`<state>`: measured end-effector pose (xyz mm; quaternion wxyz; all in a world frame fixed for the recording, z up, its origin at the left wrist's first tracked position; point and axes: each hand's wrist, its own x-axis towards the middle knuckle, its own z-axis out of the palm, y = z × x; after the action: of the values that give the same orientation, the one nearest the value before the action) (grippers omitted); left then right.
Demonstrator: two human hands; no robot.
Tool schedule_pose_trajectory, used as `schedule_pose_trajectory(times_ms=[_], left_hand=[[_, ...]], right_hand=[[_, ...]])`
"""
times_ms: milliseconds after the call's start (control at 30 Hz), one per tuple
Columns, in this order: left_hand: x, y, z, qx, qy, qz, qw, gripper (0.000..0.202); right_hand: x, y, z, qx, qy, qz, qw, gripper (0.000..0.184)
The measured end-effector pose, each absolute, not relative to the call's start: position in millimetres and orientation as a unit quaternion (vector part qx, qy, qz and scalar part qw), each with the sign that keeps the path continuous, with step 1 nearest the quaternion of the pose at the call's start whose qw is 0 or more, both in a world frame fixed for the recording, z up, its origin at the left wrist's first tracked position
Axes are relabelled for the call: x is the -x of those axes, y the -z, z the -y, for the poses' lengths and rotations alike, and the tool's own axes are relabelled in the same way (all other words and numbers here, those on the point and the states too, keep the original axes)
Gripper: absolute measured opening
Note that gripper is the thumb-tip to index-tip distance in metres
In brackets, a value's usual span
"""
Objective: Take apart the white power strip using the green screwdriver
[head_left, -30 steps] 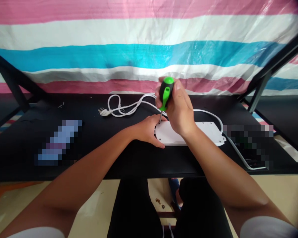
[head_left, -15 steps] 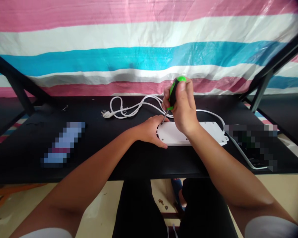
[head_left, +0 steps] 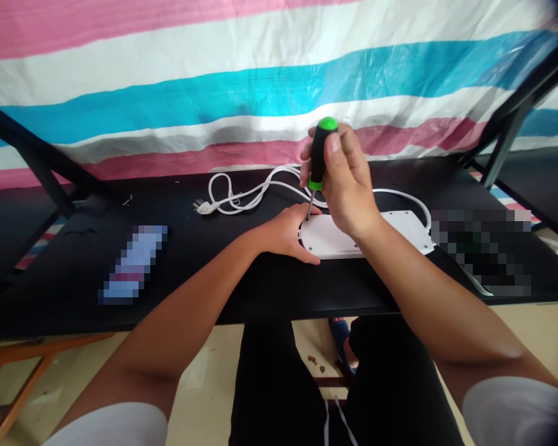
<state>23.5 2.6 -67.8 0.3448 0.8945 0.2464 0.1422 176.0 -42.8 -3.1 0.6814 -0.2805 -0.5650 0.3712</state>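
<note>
A white power strip (head_left: 330,238) lies on the black table with its screw-holed face up. My left hand (head_left: 288,232) grips its left end, thumb along the near edge and fingers at the far edge. In my right hand (head_left: 348,179) is a screwdriver (head_left: 323,152) with a black and green handle, held nearly upright. Its metal shaft points down into the far left screw hole, though the tip itself is hidden in the hole. The white cord (head_left: 265,189) loops behind the strip and ends in a plug (head_left: 206,207) on the left.
A blurred-out bluish flat object (head_left: 134,263) lies on the table (head_left: 260,291) at left. Another blurred dark object (head_left: 483,254) is at right, near the cord. Black frame bars (head_left: 41,164) rise at both sides, and a striped plastic sheet (head_left: 190,93) hangs behind.
My view has shifted slightly. The screwdriver has gone from leaning right to nearly upright in my right hand, over the same hole. My left hand keeps its grip on the strip.
</note>
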Motion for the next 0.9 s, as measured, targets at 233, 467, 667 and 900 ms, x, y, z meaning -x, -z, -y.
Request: schedule_pose_trajectory(times_ms=[233, 467, 667, 900], left_hand=[[-24, 63, -1, -0.898, -0.122, -0.255, 0.338, 0.104], [-23, 60, 1, -0.894, -0.128, -0.256, 0.345, 0.102], [-24, 65, -1, -0.894, -0.14, -0.248, 0.345, 0.102], [-24, 67, -3, -0.896, -0.136, -0.248, 0.343, 0.104]], right_hand=[[-185, -1, 36, 0.264, -0.405, 0.525, 0.701, 0.064], [-179, 2, 40, 0.209, -0.44, 0.507, 0.711, 0.054], [-176, 9, 34, 0.238, -0.403, 0.531, 0.706, 0.051], [-181, 17, 27, 0.281, -0.366, 0.56, 0.688, 0.052]])
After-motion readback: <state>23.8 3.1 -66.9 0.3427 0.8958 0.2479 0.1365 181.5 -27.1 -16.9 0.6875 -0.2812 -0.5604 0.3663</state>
